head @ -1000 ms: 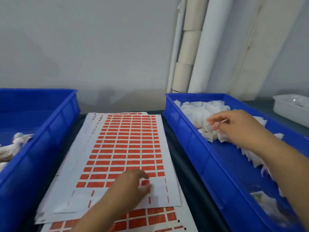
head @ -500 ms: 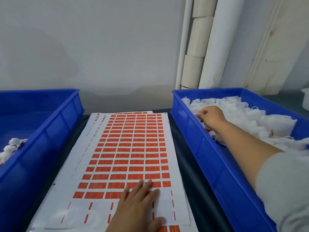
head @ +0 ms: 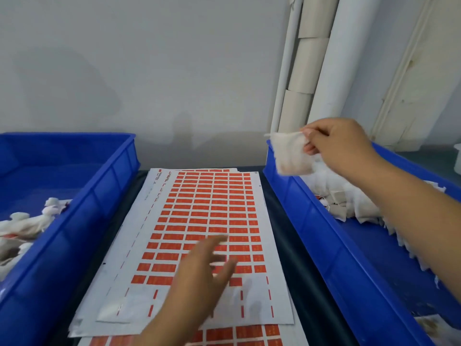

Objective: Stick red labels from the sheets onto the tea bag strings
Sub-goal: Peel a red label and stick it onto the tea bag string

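Note:
A stack of white sheets with rows of red labels (head: 209,216) lies on the dark table between two blue bins. My right hand (head: 339,146) pinches a white tea bag (head: 290,156) and holds it in the air over the near-left corner of the right blue bin (head: 324,240). That bin holds a pile of white tea bags (head: 349,198). My left hand (head: 199,278) hovers blurred over the lower rows of the top sheet, fingers spread and holding nothing. The lowest rows of the top sheet are bare of labels.
The left blue bin (head: 82,221) holds a small heap of white tea bags (head: 27,226). White pipes and rolls (head: 306,71) stand against the wall behind the right bin. A white container edge (head: 457,158) shows at far right.
My right hand has lifted out of the right bin with one tea bag and moved left over the bin's corner. My left hand has risen off the sheet with fingers spread.

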A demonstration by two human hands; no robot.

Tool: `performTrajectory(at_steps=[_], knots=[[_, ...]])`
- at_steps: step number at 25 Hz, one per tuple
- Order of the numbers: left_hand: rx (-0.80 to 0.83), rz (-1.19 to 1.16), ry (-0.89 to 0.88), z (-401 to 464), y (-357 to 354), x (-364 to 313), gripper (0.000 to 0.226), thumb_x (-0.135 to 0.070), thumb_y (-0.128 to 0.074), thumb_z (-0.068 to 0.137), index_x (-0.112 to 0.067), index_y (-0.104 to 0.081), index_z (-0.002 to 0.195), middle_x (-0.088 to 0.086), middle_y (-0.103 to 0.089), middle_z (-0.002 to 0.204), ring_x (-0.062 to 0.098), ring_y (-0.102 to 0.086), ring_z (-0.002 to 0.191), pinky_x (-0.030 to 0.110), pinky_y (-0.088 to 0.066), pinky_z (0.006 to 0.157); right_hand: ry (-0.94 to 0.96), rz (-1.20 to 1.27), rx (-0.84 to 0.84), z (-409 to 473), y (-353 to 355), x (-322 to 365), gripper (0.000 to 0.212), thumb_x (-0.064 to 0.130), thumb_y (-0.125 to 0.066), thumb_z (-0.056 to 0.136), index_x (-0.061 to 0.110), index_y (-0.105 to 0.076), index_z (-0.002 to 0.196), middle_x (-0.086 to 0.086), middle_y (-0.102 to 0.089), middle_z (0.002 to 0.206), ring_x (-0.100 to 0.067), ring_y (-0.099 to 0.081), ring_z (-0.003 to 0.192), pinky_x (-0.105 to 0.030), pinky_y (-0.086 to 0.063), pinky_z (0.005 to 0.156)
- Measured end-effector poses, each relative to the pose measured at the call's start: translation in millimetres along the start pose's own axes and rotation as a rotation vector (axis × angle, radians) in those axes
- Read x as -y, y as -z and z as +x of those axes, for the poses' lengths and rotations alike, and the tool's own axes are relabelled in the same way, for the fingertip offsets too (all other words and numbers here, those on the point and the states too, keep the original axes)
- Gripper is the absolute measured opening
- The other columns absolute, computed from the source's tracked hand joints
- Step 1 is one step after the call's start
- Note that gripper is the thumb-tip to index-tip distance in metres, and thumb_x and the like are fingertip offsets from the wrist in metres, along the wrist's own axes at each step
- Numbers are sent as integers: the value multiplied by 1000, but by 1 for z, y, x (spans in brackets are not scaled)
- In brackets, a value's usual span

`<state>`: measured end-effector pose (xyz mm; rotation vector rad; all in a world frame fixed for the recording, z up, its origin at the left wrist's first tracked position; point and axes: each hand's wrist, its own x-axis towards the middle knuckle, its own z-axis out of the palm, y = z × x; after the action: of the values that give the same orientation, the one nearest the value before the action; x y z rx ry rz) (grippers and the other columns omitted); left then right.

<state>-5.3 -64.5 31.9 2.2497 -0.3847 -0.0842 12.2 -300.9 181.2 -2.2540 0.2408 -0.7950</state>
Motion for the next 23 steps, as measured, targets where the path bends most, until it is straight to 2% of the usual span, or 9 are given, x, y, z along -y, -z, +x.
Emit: performTrajectory(at_steps=[2,4,6,8,10,13,15,18,23], knots=[[-97,-80,-31,5,30,-14,70,-53,-62,72,-50,-30,135,-19,-56,123,-2,-62,71,10,-51,52,7,4,174,-38,-18,20,21,17,-53,95,30,-65,82,9,-66,67,0,-62,58,-13,-49,64],[-82,-113,-83,1,56,-25,80,-59,-56,65,-51,-25,138,-27,-46,124,-2,-64,74,7,-45,48,18,-16,353,-75,-33,32,19,17,-53,94,28,-66,85,10,-67,68,5,-62,61,-8,-48,59],[-1,-112,-130,-12,71,-23,59,-56,-58,69,-47,-46,126,-33,-53,112,-2,-64,78,11,-51,57,-6,13,492,-106,-42,40,19,17,-55,93,30,-65,84,9,-68,68,5,-64,65,-6,-48,59],[57,-102,-126,-28,78,-8,14,-42,-63,80,-45,-63,93,-30,-67,84,-5,-64,73,15,-56,67,-52,67,552,-128,-49,43,23,17,-56,93,35,-64,80,10,-70,70,0,-67,68,-10,-50,62],[91,-92,-121,-41,81,7,13,-35,-63,84,-45,-62,75,-29,-65,70,-6,-62,69,11,-53,62,-91,97,552,-143,-52,39,25,17,-56,92,37,-64,80,14,-71,74,-1,-67,69,-12,-51,63],[72,-43,-114,-46,75,19,14,-33,-61,87,-43,-63,78,-26,-62,64,-10,-59,69,3,-45,57,-58,-9,656,-163,-65,30,21,27,-60,91,48,-61,92,26,-64,94,4,-60,89,-12,-48,74],[35,-4,-117,-45,63,20,9,-31,-59,89,-37,-66,89,-25,-60,70,-5,-60,69,3,-43,61,39,-157,764,-177,-83,25,29,43,-61,86,53,-55,113,39,-42,112,9,-45,106,-13,-39,89],[-29,95,-146,-44,48,18,12,-32,-58,90,-33,-67,98,-20,-62,83,0,-57,73,3,-39,66,-15,-59,541,-193,-108,22,22,51,-60,83,45,-63,104,36,-47,106,10,-46,104,-15,-38,95],[-37,193,-203,-41,49,25,20,-28,-55,93,-35,-65,108,-23,-58,96,-4,-49,74,-1,-32,63,-192,218,420,-202,-126,18,5,57,-61,70,59,-58,74,43,-53,89,20,-47,94,-3,-32,75]])
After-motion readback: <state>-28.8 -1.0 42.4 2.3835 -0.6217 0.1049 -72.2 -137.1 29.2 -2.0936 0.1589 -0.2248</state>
